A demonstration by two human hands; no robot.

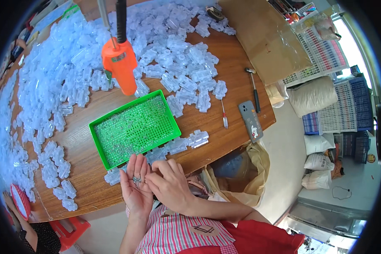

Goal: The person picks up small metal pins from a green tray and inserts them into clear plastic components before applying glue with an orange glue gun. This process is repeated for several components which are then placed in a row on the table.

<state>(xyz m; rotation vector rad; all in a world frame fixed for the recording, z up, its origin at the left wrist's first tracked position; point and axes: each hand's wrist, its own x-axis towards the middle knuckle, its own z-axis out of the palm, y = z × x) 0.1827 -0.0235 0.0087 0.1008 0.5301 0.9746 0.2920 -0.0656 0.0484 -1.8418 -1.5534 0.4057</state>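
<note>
Screws [136, 180], by the look of them: a small silvery clump in the cupped palm of the left hand [138, 198], near side of the green tray [172, 113]. Left fingers straight, close together, palm up. Right hand [172, 189] just beside it, thumb and fingers bunched at the palm's edge; can't tell if they pinch a piece.

Step in hand reads as picking or sorting pieces out of the palm. Next move calls for a light fingertip pinch on one piece, left palm level so nothing spills.

Tray: more of the same loose bits, thick at the left, perforated bottom bare in patches. Open sack [262, 165] below the counter [224, 142] edge; contents bluish, unclear.

Clear plastic parts [178, 146] in a row along the tray's near side; big pile [63, 63] beyond. Orange electric screwdriver [119, 63] hangs over the tray's far side.
</note>
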